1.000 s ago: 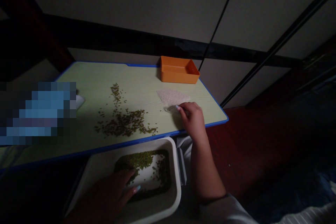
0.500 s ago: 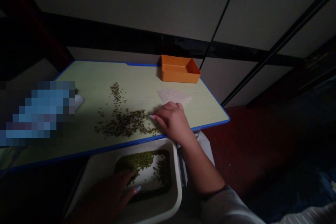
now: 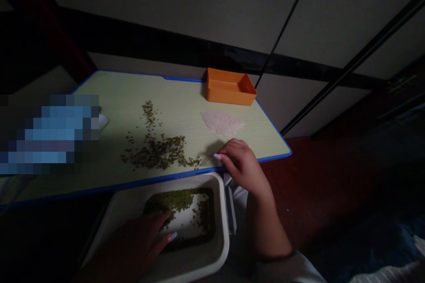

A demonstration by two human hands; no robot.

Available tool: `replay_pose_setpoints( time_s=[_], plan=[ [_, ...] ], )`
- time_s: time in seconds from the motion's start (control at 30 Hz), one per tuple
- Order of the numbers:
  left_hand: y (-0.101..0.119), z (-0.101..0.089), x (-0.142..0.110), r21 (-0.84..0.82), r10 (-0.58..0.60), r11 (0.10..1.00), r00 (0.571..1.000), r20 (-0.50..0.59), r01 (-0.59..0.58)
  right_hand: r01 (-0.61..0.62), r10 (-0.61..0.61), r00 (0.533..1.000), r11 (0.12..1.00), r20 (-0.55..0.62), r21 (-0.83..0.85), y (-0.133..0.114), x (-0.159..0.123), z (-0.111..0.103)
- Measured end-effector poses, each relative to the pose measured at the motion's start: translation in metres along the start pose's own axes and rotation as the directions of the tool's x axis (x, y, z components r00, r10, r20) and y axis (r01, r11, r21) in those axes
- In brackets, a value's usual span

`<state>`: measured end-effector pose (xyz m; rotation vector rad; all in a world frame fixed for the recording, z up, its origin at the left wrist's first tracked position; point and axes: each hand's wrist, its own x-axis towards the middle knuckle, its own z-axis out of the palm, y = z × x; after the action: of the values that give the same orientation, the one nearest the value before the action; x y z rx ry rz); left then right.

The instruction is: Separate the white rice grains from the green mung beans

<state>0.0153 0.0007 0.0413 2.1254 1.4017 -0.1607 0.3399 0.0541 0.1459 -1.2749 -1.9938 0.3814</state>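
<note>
My right hand [image 3: 242, 161] is closed in a pinch above the table's front edge, between the scattered beans and the rice. A thin, pale tool [image 3: 207, 159] juts left from its fingertips; its kind is too faint to make out. Loose mung beans [image 3: 166, 150] lie spread on the pale green table. Beyond my hand is a flat pile of white rice [image 3: 222, 123]. My left hand [image 3: 146, 239] reaches into a white tub [image 3: 217, 185], thumb and forefinger apart, beside more mung beans [image 3: 175, 199]. Its other fingers are in shadow.
An orange open box [image 3: 230, 93] stands at the table's back right corner. The table [image 3: 116, 93] has a blue rim. A blurred-out blue area [image 3: 56, 132] covers the left side, with a white object [image 3: 103, 122] beside it. Cabinet panels [image 3: 186, 13] rise behind.
My right hand has moved right and slightly toward me, away from the beans, uncovering more rice and showing the thin tool. My left hand stays in the tub. The view has shifted slightly.
</note>
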Motion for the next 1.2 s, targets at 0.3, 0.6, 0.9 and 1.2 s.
replay_pose_setpoints(
  time_s=[0.3, 0.6, 0.9, 1.2],
  plan=[
    [0.005, -0.007, -0.001, 0.03, -0.02, 0.999, 0.999, 0.042, 0.019, -0.042, 0.043, 0.999, 0.998, 0.018, -0.039, 0.001, 0.003, 0.005],
    [0.006, -0.005, 0.001, 0.051, -0.008, 0.999, 0.996, 0.083, 0.003, -0.013, 0.015, 0.999, 0.999, 0.041, -0.048, -0.001, 0.003, 0.009],
    [-0.005, 0.005, 0.001, 0.03, 0.016, 0.999, 0.999, 0.031, -0.017, 0.016, -0.015, 1.0, 0.999, 0.025, -0.032, -0.001, 0.006, 0.015],
    [0.004, -0.001, 0.001, 0.042, 0.015, 0.999, 0.999, 0.031, -0.017, 0.055, -0.055, 0.995, 0.998, 0.085, 0.0, -0.012, 0.004, 0.011]
  ],
)
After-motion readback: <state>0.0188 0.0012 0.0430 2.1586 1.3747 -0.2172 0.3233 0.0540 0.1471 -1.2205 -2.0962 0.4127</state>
